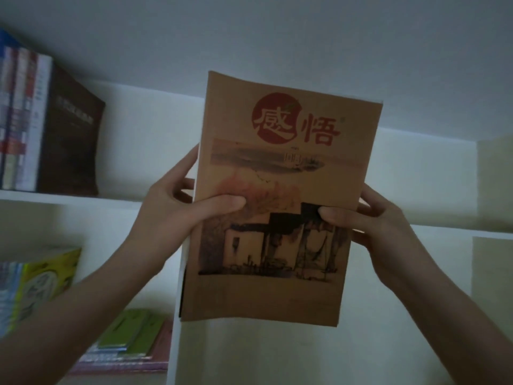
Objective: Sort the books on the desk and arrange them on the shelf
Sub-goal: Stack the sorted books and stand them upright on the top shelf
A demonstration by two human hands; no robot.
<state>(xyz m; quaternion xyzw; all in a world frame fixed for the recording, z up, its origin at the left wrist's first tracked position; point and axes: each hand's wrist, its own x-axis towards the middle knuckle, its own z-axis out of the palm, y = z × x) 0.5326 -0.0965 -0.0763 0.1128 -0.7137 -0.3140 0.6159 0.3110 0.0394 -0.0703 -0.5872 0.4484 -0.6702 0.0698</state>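
A brown book is held up in the air in front of the shelf, with its front cover turned to the camera and its top tipped a little to the right. It has not been put on a board yet, so this one is judged to be only halfway to its place. The book is gripped at its middle from both sides. The left hand is at the book's left edge, with its thumb pressed flat on the cover and its fingers curled round the back. The right hand is closed on the book's right edge in the same way, with its thumb on the front. Most of each finger is hidden behind the book. Up and to the left of the book, a row of books is stood upright on a board, and a dark book is set at the end nearest the held book. Down and to the left of the book, a yellow book is seen with others beside it. Lower still, a flat pile of green and pink books is laid. So some of the sorting seems to be done. The desk cannot be seen, so it cannot be told how many books are left.
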